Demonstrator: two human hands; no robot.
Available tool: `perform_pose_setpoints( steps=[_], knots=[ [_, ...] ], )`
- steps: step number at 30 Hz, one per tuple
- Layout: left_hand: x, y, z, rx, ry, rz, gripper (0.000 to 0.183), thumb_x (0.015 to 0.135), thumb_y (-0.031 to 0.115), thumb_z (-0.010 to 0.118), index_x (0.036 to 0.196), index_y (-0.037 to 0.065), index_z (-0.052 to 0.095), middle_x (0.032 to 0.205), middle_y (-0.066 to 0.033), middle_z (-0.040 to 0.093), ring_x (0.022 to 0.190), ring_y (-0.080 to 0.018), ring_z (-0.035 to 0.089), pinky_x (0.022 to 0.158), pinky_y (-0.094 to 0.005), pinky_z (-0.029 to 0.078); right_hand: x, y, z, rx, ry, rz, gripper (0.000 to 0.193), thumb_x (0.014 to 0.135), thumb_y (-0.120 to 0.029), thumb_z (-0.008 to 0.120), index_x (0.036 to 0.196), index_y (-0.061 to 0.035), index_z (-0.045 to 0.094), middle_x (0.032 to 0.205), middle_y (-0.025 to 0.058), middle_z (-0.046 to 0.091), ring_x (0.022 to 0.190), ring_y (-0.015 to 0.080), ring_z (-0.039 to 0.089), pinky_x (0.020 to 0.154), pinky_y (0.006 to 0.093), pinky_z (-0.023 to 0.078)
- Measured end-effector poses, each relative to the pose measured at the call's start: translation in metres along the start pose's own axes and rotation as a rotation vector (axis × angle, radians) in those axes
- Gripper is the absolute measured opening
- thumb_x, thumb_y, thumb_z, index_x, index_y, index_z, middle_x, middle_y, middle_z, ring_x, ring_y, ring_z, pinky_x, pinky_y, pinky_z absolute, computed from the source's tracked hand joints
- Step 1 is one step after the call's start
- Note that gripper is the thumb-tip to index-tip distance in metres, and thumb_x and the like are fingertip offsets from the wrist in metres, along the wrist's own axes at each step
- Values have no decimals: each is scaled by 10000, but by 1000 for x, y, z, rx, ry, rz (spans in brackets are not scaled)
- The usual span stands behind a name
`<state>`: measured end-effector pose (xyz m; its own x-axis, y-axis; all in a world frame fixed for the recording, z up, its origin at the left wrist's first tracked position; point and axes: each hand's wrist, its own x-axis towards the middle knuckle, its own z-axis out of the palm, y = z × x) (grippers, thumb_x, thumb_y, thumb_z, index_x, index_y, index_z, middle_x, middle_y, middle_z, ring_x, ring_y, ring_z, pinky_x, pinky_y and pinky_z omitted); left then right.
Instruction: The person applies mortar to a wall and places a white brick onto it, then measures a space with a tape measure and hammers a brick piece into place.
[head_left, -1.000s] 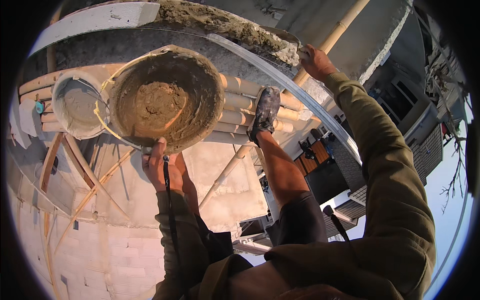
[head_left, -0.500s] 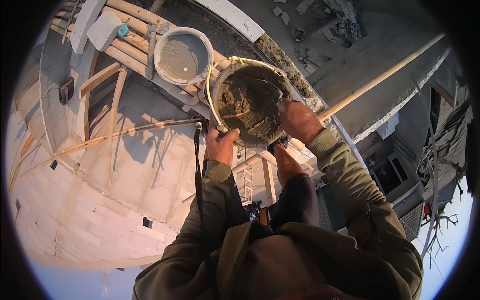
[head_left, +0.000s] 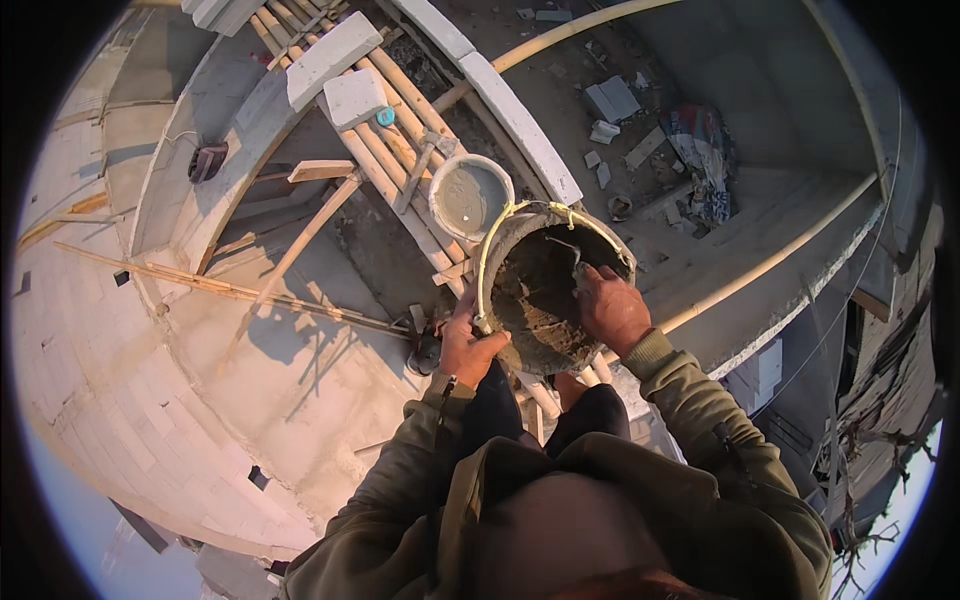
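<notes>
In front of my legs stands a large mortar-crusted bucket (head_left: 518,228) with a pale yellow handle lying over its left rim. Wet, dark mortar (head_left: 535,325) covers its bottom and sides. My left hand (head_left: 470,348) is closed on the near left rim, thumb on top. Inside the right side, my right hand (head_left: 612,308) is wrapped round the handle of a trowel (head_left: 571,248), whose thin metal neck shows above the fist; its blade is hard to make out in the shadow. Just beyond stands a smaller white bucket (head_left: 441,182) of smooth grey mortar.
Bamboo poles (head_left: 395,75) form a scaffold platform carrying pale blocks (head_left: 354,99) and a teal tape measure (head_left: 386,117). A block wall (head_left: 520,125) runs alongside on the right. Rubble (head_left: 612,98) lies on the floor beyond it. Left, a timber prop (head_left: 300,250) leans below.
My view has shifted, so the buckets and platform appear lower and further right. The right hand has turned the trowel inside the bucket. My left hand keeps its grip on the rim.
</notes>
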<state>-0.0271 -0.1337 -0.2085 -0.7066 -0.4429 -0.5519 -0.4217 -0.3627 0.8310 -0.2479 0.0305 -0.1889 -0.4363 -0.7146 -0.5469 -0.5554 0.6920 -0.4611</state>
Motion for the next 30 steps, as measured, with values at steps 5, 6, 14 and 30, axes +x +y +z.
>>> perform_pose_setpoints(
  steps=[5,6,14,30],
  knots=[
    [-5,64,15,-204,36,47,719,779,-38,652,1476,-9,479,1301,-66,620,1157,-156,579,996,-308,461,-24,-28,-37,-140,-192,-38,305,913,-147,581,1184,-22,646,1071,246,690,919,434,700,799,522,566],
    [-13,60,-2,-138,66,51,745,777,-53,650,1496,-8,461,1332,-77,611,1180,-158,576,1011,-310,458,-26,-53,-61,-135,-235,-65,293,884,-116,605,1163,-39,653,1057,250,694,927,434,701,797,525,566],
    [7,97,-25,10,114,108,783,745,-63,679,1495,-27,455,1231,-82,656,1072,-160,617,954,-305,489,-56,-87,-85,-183,-130,-36,359,896,-135,596,1225,-30,501,1076,266,652,949,450,685,822,540,553],
    [-33,223,-174,-542,982,-151,451,729,83,728,1170,46,638,1148,-86,626,1008,-285,619,850,-589,492,-96,1,-69,367,401,327,410,846,-225,712,1127,40,576,916,305,671,883,506,648,758,520,504]
  ],
)
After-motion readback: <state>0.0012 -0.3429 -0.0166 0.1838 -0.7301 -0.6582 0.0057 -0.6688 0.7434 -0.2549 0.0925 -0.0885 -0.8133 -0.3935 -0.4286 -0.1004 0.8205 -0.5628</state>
